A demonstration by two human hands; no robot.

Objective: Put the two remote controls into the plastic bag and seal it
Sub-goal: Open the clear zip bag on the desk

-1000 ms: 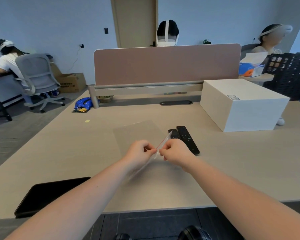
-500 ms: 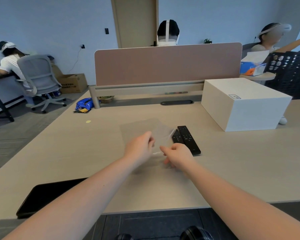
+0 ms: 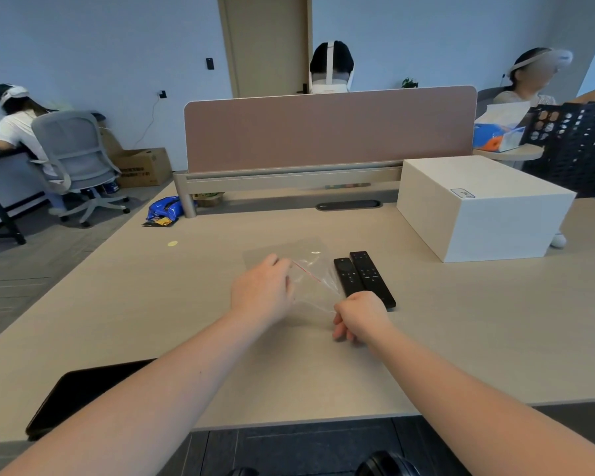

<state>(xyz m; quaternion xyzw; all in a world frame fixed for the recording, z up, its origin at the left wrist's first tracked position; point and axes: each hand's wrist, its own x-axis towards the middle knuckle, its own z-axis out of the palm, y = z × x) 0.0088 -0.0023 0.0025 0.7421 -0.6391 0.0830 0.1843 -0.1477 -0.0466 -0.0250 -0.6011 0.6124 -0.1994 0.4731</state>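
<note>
Nearby: white box (image 3: 481, 207) beside remotes (image 3: 363, 278) (dark tablet (image 3: 79, 393) near-left).

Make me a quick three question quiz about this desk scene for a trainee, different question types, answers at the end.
1. True or false: both remote controls are already inside the plastic bag.
2. Which hand is nearer the remotes?
A. left hand
B. right hand
3. Fill in: the large object on the desk behind the remotes is a white ____.

Key
1. False; they lie side by side on the desk, right of the bag.
2. B
3. box
</note>
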